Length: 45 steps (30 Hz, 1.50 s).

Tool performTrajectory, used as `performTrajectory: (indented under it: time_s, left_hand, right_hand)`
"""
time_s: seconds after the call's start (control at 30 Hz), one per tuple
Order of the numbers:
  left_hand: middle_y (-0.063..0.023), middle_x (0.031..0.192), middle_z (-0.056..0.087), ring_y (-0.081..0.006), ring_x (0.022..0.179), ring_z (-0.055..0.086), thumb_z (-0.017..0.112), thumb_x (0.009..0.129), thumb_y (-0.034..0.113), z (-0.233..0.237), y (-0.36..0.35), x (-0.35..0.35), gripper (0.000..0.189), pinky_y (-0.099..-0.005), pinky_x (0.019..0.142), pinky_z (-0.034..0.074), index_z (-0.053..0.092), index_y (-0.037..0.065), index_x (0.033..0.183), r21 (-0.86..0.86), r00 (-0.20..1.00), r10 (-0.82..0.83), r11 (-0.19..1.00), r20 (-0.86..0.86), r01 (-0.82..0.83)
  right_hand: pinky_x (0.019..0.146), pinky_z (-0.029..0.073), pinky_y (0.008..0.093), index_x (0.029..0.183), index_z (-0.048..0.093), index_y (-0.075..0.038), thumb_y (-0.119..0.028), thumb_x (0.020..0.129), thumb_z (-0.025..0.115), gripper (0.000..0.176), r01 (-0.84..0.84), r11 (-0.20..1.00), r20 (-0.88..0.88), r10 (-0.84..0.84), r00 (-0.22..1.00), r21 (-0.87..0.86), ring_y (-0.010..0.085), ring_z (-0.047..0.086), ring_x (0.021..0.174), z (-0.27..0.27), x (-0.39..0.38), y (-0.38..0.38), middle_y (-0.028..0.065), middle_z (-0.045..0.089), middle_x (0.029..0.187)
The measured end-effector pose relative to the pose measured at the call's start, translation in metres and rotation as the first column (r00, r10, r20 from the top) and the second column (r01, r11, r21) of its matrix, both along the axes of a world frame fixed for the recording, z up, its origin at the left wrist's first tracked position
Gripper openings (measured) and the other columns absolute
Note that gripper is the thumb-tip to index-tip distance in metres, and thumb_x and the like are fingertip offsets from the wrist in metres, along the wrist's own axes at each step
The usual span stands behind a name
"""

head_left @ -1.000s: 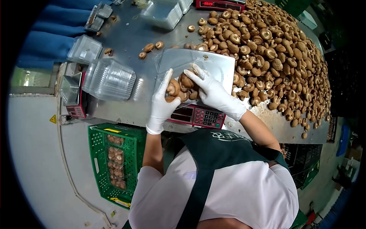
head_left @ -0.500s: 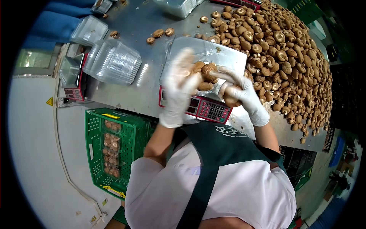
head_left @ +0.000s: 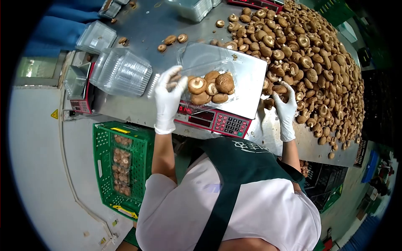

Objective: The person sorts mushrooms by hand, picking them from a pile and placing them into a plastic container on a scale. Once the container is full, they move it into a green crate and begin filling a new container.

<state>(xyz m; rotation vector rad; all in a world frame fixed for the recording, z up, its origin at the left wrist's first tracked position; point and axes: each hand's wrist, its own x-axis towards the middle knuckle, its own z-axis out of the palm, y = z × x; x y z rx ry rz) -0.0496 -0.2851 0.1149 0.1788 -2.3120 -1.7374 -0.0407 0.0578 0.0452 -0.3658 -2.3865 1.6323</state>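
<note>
Brown mushrooms (head_left: 211, 87) lie in a clear plastic tray (head_left: 228, 67) on a red-framed scale (head_left: 249, 83) with a metal plate. Beside the tray's left end is my left hand (head_left: 167, 98), white-gloved, its fingers curled round a mushroom partly hidden between fingers and thumb. At the near left edge of the mushroom pile (head_left: 314, 62), my right hand (head_left: 285, 106), also gloved, has its fingers and thumb around a brown mushroom (head_left: 279, 88). The scale's red display is partly covered by the tray.
Stacked clear trays (head_left: 121, 71) stand left on the metal table (head_left: 142, 33), near a second scale (head_left: 86, 96). Loose mushrooms (head_left: 169, 39) lie behind. More trays (head_left: 192, 8) are at the back. A green crate (head_left: 100, 167) with packed mushrooms sits below the table's left part.
My left hand has moved left, off the tray's contents. My right hand has moved right from the tray to the pile; the mushroom it held is out of it, and its fingers surround another.
</note>
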Motion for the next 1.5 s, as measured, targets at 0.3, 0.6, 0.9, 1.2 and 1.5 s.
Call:
performTrajectory:
  time_s: [0.3,0.6,0.9,1.2,1.5]
  left_hand:
    - [-0.0152,0.107,0.064,-0.0307,0.098,0.060,0.073,0.076,0.023,-0.022,0.017,0.013,0.052,-0.0384,0.089,0.045,0.058,0.004,0.122,-0.416,0.968,-0.123,0.909,-0.217,0.022]
    - [-0.0150,0.106,0.060,-0.0316,0.107,0.053,0.059,0.089,0.025,-0.044,0.016,0.024,0.031,-0.0402,0.094,0.040,0.065,0.003,0.111,-0.492,0.983,-0.049,0.869,-0.175,-0.045]
    - [-0.0123,0.113,0.056,-0.0248,0.107,0.054,0.056,0.087,0.009,-0.037,-0.002,0.018,0.026,-0.0341,0.094,0.042,0.063,0.001,0.111,-0.237,0.965,0.048,0.965,-0.259,-0.112]
    - [-0.0107,0.116,0.060,-0.0211,0.106,0.057,0.057,0.091,0.021,-0.028,-0.049,-0.034,0.030,-0.0337,0.093,0.043,0.063,0.002,0.114,0.150,0.978,0.175,0.970,0.112,-0.190]
    - [-0.0211,0.143,0.035,-0.0330,0.120,0.048,0.053,0.093,0.037,-0.046,-0.036,-0.097,0.056,-0.0400,0.094,0.042,0.040,0.006,0.138,0.620,0.960,-0.132,0.783,0.246,-0.051]
  right_hand:
    - [0.087,0.050,0.0302,0.112,0.056,-0.003,-0.018,0.073,0.078,0.047,-0.369,0.924,-0.205,0.382,0.901,0.100,0.0180,0.062,0.099,0.071,-0.050,-0.076,0.0108,0.064,0.112]
    - [0.084,0.050,0.0371,0.117,0.062,-0.012,-0.042,0.084,0.060,0.045,-0.583,0.178,0.151,0.870,0.470,0.793,0.0290,0.058,0.102,0.070,-0.090,-0.130,0.0091,0.057,0.127]
    - [0.092,0.048,0.0315,0.108,0.067,-0.005,-0.017,0.085,0.063,0.026,-0.481,0.807,-0.186,0.560,0.807,0.341,0.0228,0.062,0.106,0.062,-0.083,-0.062,0.0129,0.066,0.111]
    - [0.087,0.049,0.0339,0.117,0.061,-0.007,-0.011,0.082,0.066,0.035,-0.077,0.679,-0.209,0.329,0.921,0.730,0.0270,0.059,0.101,-0.043,-0.026,0.014,0.0127,0.060,0.121]
    - [0.096,0.042,0.0408,0.124,0.055,-0.008,-0.022,0.078,0.071,0.051,-0.031,0.706,-0.200,0.242,0.949,0.708,0.0341,0.049,0.115,-0.051,-0.033,0.022,0.0154,0.047,0.136]
